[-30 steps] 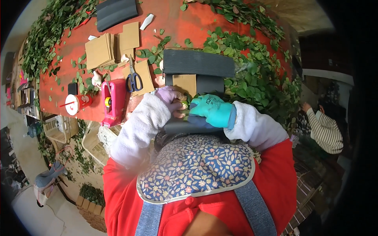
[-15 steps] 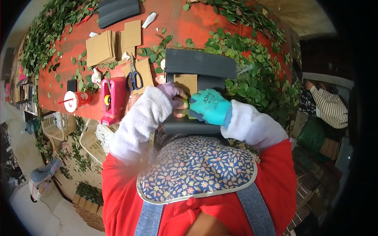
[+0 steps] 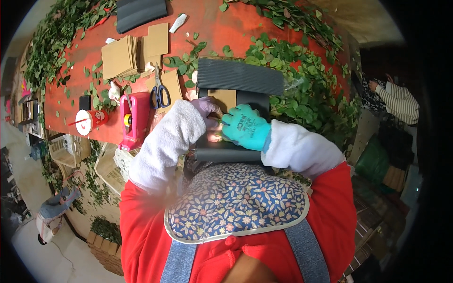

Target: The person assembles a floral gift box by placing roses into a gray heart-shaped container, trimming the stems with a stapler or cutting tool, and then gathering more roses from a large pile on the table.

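Note:
My left hand (image 3: 206, 109), in a pale lavender glove, curls its fingers over pale pink flower heads (image 3: 214, 137) low on a black ribbed stand (image 3: 239, 75). Close beside it is my right hand (image 3: 245, 127) in a teal glove, its fingers bent in toward the flowers and the left fingertips. Whatever the right fingers grip is hidden beneath the glove. A piece of brown cardboard (image 3: 223, 97) lies on the stand just beyond both hands. Loose pink petals (image 3: 191, 95) sit left of the stand.
On the red table (image 3: 207, 28) lie scissors (image 3: 160, 92), a pink tape dispenser (image 3: 135, 120), stacked cardboard pieces (image 3: 120, 59) and a lidded cup (image 3: 89, 121). Leafy stems (image 3: 306, 99) heap up right of the stand. Another person in a striped sleeve (image 3: 401, 104) is at far right.
My right hand has shifted slightly left and turned, its fingers drawing closer to the flower heads. My left hand stays nearly in place. The person at far right has moved a little.

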A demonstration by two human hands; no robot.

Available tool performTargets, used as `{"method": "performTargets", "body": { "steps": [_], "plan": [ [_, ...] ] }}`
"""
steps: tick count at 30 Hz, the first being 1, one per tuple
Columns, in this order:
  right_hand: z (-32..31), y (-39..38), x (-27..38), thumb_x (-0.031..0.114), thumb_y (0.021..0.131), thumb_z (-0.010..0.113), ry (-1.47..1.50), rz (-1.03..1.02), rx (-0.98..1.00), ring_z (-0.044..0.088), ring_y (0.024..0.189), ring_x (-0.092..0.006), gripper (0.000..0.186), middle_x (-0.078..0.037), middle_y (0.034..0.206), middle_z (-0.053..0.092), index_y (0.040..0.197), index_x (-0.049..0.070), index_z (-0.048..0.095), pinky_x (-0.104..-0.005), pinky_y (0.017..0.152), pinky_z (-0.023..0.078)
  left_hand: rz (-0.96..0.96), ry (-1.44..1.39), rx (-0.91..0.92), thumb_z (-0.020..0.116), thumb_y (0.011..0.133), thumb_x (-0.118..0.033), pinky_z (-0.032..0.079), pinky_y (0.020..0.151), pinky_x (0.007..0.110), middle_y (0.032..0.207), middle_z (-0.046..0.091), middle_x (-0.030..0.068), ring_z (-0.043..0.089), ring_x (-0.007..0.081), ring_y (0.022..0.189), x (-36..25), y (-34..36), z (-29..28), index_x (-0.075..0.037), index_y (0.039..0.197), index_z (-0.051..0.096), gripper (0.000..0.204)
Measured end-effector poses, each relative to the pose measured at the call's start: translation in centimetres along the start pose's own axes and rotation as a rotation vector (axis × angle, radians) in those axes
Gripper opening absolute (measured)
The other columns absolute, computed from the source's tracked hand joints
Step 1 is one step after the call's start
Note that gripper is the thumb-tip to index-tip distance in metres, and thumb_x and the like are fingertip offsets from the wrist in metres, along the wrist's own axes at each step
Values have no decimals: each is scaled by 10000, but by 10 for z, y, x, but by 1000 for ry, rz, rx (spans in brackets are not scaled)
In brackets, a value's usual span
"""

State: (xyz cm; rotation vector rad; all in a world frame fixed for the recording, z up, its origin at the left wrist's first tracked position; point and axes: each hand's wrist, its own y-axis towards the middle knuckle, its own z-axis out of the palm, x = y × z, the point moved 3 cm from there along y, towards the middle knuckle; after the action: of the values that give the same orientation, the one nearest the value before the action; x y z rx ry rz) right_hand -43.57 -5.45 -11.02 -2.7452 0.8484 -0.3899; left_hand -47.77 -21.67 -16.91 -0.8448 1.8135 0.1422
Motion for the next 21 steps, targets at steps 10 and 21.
{"method": "performTargets", "body": {
  "steps": [10, 21],
  "plan": [
    [8, -51, -30, 191, 747, 661, 544, -270, -318, 589, 1005, -323, 272, -119, 1079, 621, 993, 75, 658, -419, 838, 474, 153, 529, -146, 641, 808, -259, 495, 879, 420, 1024, 621, 109, 602, 263, 1005, -13, -12, 36, -94, 998, 689, 256],
    [-110, -6, -231, 149, 865, 659, 762, 298, -659, 659, 871, -267, 233, -130, 963, 691, 1083, 71, 677, -387, 766, 526, 102, 364, -386, 600, 759, -238, 506, 872, 396, 1074, 612, 53, 613, 258, 1030, 13, -23, 68, -216, 1108, 667, 357]
  ]
}}
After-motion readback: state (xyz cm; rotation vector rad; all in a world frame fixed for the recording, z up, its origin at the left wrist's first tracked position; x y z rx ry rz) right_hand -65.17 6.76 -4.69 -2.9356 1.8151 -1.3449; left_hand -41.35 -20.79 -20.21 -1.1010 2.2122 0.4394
